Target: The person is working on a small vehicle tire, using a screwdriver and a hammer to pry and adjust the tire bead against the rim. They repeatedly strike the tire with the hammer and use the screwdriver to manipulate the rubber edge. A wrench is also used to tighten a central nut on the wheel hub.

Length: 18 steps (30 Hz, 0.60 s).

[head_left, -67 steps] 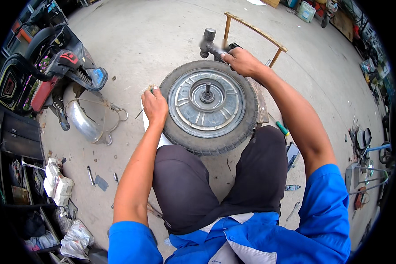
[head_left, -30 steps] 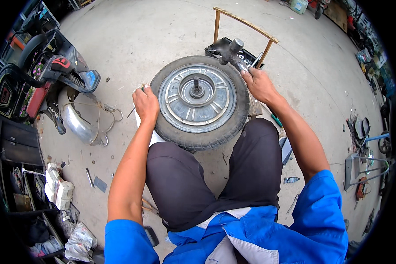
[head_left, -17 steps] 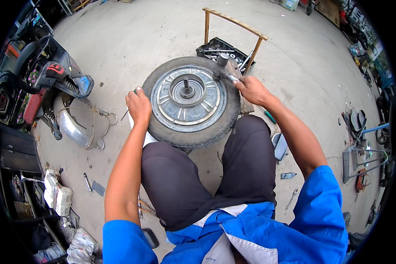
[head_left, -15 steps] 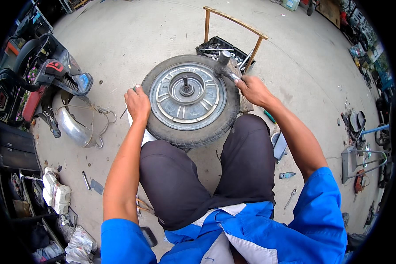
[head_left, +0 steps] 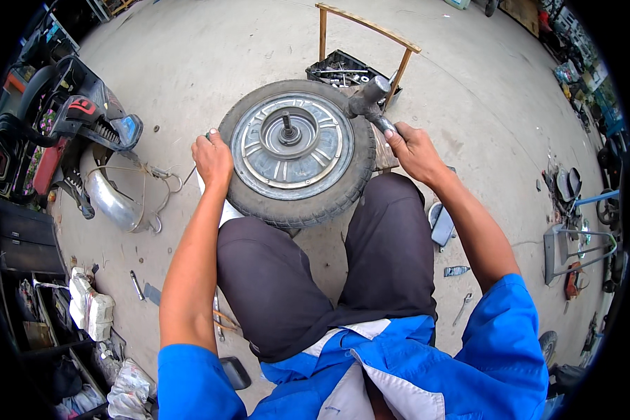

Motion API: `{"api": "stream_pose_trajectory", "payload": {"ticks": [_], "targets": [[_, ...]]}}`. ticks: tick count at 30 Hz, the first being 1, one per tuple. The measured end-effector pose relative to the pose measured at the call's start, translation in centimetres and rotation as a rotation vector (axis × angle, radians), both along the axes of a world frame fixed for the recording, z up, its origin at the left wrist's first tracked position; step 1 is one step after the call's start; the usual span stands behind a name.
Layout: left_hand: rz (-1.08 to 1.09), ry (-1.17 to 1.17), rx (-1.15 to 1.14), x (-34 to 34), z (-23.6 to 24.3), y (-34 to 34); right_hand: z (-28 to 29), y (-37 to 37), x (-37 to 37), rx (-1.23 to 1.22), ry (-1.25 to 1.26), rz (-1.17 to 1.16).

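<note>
A wheel [head_left: 254, 198] with a black tyre and a grey metal hub lies flat before my knees, its threaded axle [head_left: 286, 126] pointing up. My right hand [head_left: 416, 152] is closed round the handle of a hammer [head_left: 368, 100], whose dark metal head is over the tyre's right edge. At the tyre's left side, my left hand [head_left: 213, 161] is closed on a thin-shafted tool [head_left: 189, 176]. Its shaft sticks out to the left of the fist, while the fingers hide most of the rest.
Beyond the wheel, a black toolbox [head_left: 316, 73] with a wooden handle frame holds metal tools. Scooter parts [head_left: 63, 143] and a silver curved fender [head_left: 113, 203] stand on the left. A wrench [head_left: 463, 309] and a small tube [head_left: 457, 271] lie on the floor at right.
The hammer and my right hand have shifted slightly right and nearer, with the hammer head looking larger. My left hand keeps its grip beside the tyre. The whole view has shifted slightly.
</note>
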<state>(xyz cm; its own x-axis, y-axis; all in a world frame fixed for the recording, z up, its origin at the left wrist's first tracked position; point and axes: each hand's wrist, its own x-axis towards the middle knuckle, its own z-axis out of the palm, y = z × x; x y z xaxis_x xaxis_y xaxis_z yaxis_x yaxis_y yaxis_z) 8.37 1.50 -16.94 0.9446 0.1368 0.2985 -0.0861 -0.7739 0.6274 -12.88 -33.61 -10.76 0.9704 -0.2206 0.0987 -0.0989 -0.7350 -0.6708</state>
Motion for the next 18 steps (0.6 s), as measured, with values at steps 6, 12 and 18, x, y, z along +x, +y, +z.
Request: {"api": "stream_pose_trajectory", "payload": {"ticks": [6, 12, 18], "targets": [[0.025, 0.024, 0.018, -0.3, -0.2, 0.4, 0.9, 0.1, 0.2, -0.156, 0.112, 0.128], [-0.001, 0.003, 0.013, 0.1, -0.1, 0.2, 0.7, -0.6, 0.0, -0.147, 0.069, 0.163], [0.001, -0.014, 0.010, -0.1, -0.2, 0.3, 0.6, -1.2, -0.7, 0.087, 0.068, 0.094]]}}
